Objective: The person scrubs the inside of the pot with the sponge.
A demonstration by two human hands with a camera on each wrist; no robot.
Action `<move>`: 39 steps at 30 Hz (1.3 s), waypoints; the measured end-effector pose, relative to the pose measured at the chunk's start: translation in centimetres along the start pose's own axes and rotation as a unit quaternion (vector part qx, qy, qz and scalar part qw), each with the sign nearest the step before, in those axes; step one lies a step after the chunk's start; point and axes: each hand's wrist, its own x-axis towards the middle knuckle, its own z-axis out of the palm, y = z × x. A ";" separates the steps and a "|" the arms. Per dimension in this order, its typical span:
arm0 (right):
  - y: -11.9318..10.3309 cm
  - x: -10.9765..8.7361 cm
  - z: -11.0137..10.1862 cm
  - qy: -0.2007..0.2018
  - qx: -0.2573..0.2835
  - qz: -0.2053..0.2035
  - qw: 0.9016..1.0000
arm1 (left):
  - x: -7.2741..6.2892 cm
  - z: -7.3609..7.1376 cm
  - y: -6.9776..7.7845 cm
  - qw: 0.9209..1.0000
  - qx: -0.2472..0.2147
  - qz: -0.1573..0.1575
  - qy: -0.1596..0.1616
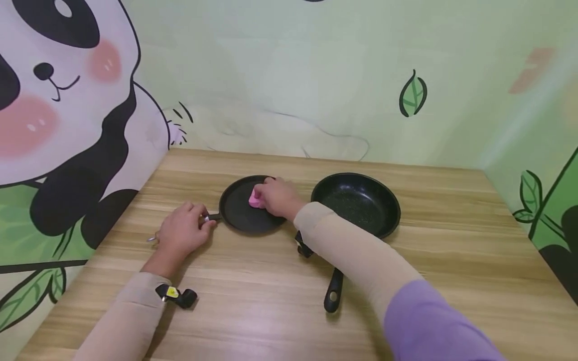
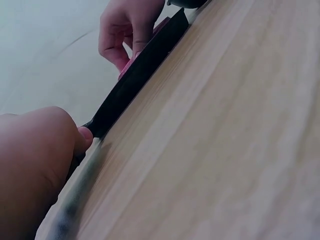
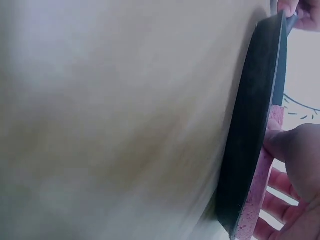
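A shallow flat black pan (image 1: 241, 217) lies on the wooden table, its handle (image 1: 214, 217) pointing left. My left hand (image 1: 182, 228) grips that handle; in the left wrist view the thumb (image 2: 86, 133) lies close to the pan's rim. Over the pan, my right hand (image 1: 280, 198) holds a pink sponge (image 1: 255, 199) against the inside surface. The right wrist view shows the sponge (image 3: 260, 182) stretching along the pan's rim, with the thumb on one side and several fingers on the other. Much of the sponge is hidden by the hand in the head view.
A deeper black frying pan (image 1: 361, 200) stands to the right, partly covered by my right forearm, its handle (image 1: 334, 291) towards me. The table (image 1: 253, 301) meets a painted wall (image 1: 271, 75) at the back. Black wrist cameras (image 1: 182, 297) stick out from both sleeves.
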 end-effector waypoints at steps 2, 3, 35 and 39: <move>-0.1 -0.4 -0.1 -0.005 0.004 -0.005 1.000 | 0.0 0.0 -0.1 1.000 0.001 0.001 0.003; -0.2 -0.6 0.0 -0.006 0.006 -0.006 1.000 | 0.0 0.0 0.0 1.000 0.001 0.001 0.003; -4.4 0.7 1.1 0.028 0.043 -0.015 0.999 | 0.3 -1.1 -0.1 0.998 -0.045 -0.008 -0.034; -3.6 0.9 1.2 0.022 0.047 -0.028 0.998 | 0.2 -1.9 0.0 0.996 -0.066 -0.007 -0.058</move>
